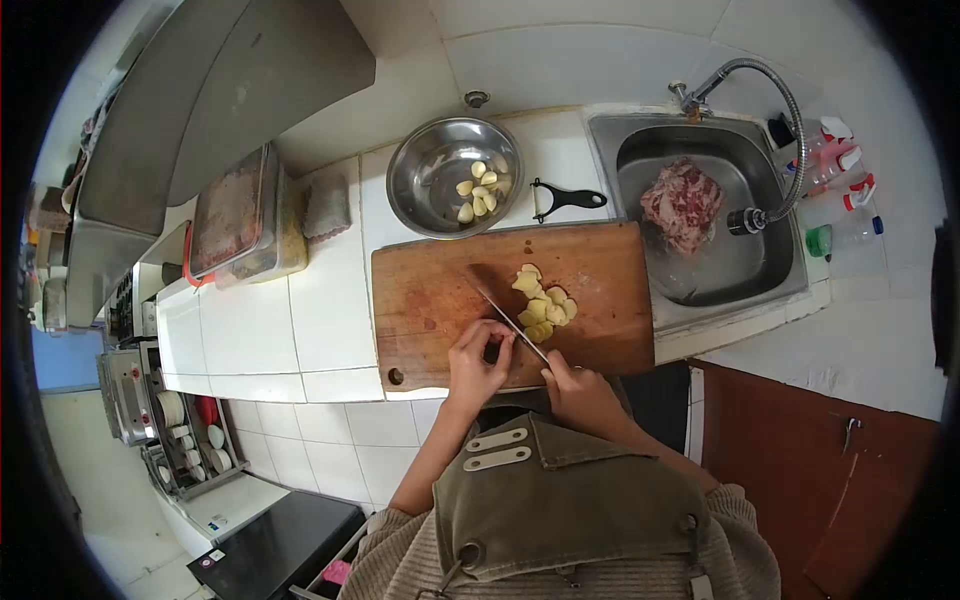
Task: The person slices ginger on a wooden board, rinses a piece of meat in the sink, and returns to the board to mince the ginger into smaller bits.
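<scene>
A wooden cutting board (430, 300) lies on the white tiled counter. On it sits a pile of pale garlic cloves (543, 302). My right hand (577, 385) grips the handle of a knife (503, 310) whose blade points up and left across the board. My left hand (478, 357) rests beside the blade near the board's front edge, fingers curled; whether it pinches a clove I cannot tell. Behind the board stands a steel bowl (432, 165) with several garlic cloves (479, 190) inside.
A black peeler (565, 198) lies behind the board. To the right, a steel sink (745, 270) holds a chunk of raw meat (683, 202) under a flexible faucet (770, 120). A lidded tray (232, 215) stands at left. Spray bottles (838, 165) line the sink's right.
</scene>
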